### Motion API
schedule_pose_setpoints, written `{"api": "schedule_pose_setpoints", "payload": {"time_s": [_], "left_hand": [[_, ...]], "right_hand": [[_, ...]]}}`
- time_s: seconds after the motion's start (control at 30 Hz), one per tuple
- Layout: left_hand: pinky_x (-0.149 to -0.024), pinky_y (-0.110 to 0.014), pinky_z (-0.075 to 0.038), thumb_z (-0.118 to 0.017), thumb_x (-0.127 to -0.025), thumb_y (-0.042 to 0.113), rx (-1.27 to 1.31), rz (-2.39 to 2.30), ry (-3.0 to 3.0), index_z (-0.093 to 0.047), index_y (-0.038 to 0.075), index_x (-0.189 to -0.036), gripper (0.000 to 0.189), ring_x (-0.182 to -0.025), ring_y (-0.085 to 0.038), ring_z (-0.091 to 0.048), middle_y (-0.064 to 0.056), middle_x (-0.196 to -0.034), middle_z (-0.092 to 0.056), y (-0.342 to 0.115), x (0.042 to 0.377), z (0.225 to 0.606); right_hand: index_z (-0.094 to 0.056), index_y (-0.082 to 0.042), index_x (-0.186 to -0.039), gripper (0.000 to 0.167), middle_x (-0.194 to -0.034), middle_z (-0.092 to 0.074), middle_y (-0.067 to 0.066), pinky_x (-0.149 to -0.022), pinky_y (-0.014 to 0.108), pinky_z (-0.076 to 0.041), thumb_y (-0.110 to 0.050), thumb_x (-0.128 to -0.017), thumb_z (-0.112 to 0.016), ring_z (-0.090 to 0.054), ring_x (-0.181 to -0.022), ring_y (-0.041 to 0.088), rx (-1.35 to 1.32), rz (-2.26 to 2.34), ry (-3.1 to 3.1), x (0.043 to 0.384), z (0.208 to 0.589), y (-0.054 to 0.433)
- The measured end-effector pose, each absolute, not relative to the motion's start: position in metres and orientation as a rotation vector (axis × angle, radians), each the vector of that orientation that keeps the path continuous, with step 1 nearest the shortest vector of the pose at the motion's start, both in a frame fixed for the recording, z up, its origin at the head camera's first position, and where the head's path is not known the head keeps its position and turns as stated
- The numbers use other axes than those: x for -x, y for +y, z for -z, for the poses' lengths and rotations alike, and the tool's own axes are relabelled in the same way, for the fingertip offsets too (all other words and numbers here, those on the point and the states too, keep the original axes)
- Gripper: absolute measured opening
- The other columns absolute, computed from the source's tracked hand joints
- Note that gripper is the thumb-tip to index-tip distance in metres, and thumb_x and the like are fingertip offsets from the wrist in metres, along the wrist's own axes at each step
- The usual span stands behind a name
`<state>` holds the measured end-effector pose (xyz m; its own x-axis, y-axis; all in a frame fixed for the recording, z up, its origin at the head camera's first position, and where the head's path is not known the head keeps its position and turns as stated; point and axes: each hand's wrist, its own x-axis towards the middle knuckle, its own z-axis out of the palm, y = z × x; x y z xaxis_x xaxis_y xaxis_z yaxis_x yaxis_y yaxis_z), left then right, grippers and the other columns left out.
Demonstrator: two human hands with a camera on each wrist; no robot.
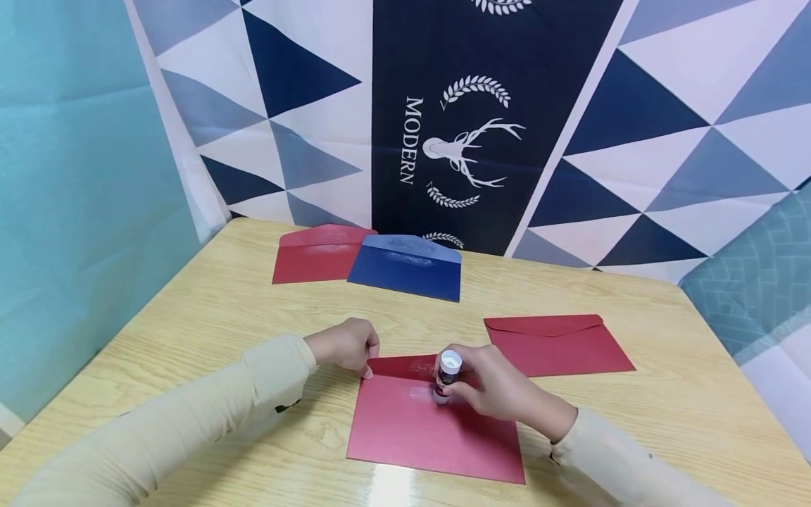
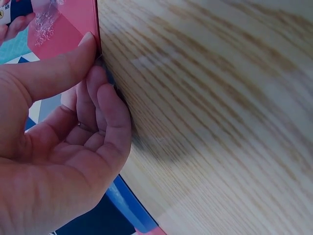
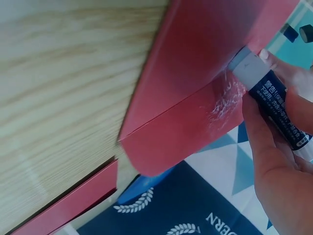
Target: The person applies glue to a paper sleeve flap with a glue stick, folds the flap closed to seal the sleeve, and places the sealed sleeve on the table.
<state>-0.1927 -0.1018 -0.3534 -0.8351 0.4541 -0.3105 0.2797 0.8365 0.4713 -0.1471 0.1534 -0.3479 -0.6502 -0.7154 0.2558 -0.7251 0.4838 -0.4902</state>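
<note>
In the head view, your left hand (image 1: 348, 345) pinches the far left corner of the nearest red envelope (image 1: 431, 433), thumb on top. Your right hand (image 1: 500, 384) has its fingers and thumb wrapped round a glue stick (image 1: 442, 389), its white end up and its lower end down on the envelope near the fold. The flap (image 1: 395, 365) lies unfolded on the far side, and whitish smears show on both sides of the fold. Just beyond your right hand lies a second red envelope (image 1: 570, 345) with its flap down. Farther back on the wooden table (image 1: 253, 310), a blue envelope (image 1: 405, 274) and a third red envelope (image 1: 313, 266) lie side by side, flaps unfolded and smeared white.

In the left wrist view, your thumb and index finger close on the envelope's edge, while your other fingers curl loosely beneath.

In the right wrist view, your fingers curl firmly round the glue stick's dark blue label (image 3: 279, 107). The stick tilts, its pale end at the envelope beside the fold, near the white smear.
</note>
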Motion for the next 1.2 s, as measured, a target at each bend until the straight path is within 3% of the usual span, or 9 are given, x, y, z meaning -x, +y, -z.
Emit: {"api": "schedule_pose_setpoints", "payload": {"time_s": [0.37, 0.57, 0.77, 1.0, 1.2], "left_hand": [[-0.064, -0.023, -0.038, -0.083, -0.073, 0.01, -0.535, -0.587, 2.596, -0.055, 0.012, -0.062, 0.03, -0.066, -0.01, -0.041, 0.006, -0.059, -0.043, -0.102, 0.192, 0.349], [-0.062, -0.022, -0.038, -0.083, -0.072, 0.01, -0.536, -0.603, 2.637, -0.053, 0.014, -0.058, 0.034, -0.064, -0.01, -0.041, 0.007, -0.058, -0.044, -0.103, 0.19, 0.348], [-0.057, -0.021, -0.036, -0.082, -0.069, 0.002, -0.673, -0.638, 2.67, -0.05, 0.014, -0.054, 0.038, -0.059, -0.009, -0.037, 0.007, -0.052, -0.04, -0.1, 0.179, 0.35], [-0.047, -0.023, -0.024, -0.061, -0.069, -0.014, -0.687, -0.525, 2.786, -0.043, 0.013, -0.05, 0.038, -0.054, -0.012, -0.026, 0.006, -0.048, -0.029, -0.103, 0.176, 0.345], [-0.048, -0.022, -0.032, -0.062, -0.073, -0.01, -0.648, -0.447, 2.823, -0.054, 0.009, -0.053, 0.029, -0.053, -0.012, -0.035, 0.002, -0.049, -0.045, -0.104, 0.185, 0.336]], "right_hand": [[-0.063, -0.011, -0.099, 0.023, -0.089, -0.069, -0.004, -0.074, 0.023, -0.057, -0.003, -0.081, -0.073, -0.069, -0.084, 0.005, -1.255, -0.938, -2.711, 0.143, 0.347, 0.173], [-0.065, -0.011, -0.099, 0.021, -0.09, -0.071, -0.003, -0.067, 0.018, -0.052, -0.005, -0.081, -0.074, -0.063, -0.078, -0.002, -1.197, -1.006, -2.781, 0.148, 0.342, 0.179], [-0.066, -0.012, -0.098, 0.02, -0.089, -0.07, -0.002, -0.071, 0.02, -0.055, -0.005, -0.081, -0.074, -0.064, -0.08, -0.003, -1.136, -1.097, -2.805, 0.143, 0.341, 0.186], [-0.066, -0.009, -0.102, 0.025, -0.093, -0.072, 0.006, -0.071, 0.018, -0.057, -0.008, -0.079, -0.077, -0.069, -0.079, 0.003, -0.911, -1.236, -2.753, 0.14, 0.329, 0.196], [-0.063, -0.003, -0.108, 0.031, -0.097, -0.071, 0.015, -0.065, 0.024, -0.059, -0.007, -0.08, -0.076, -0.07, -0.076, 0.009, -0.841, -1.371, -2.715, 0.139, 0.317, 0.209]]}}
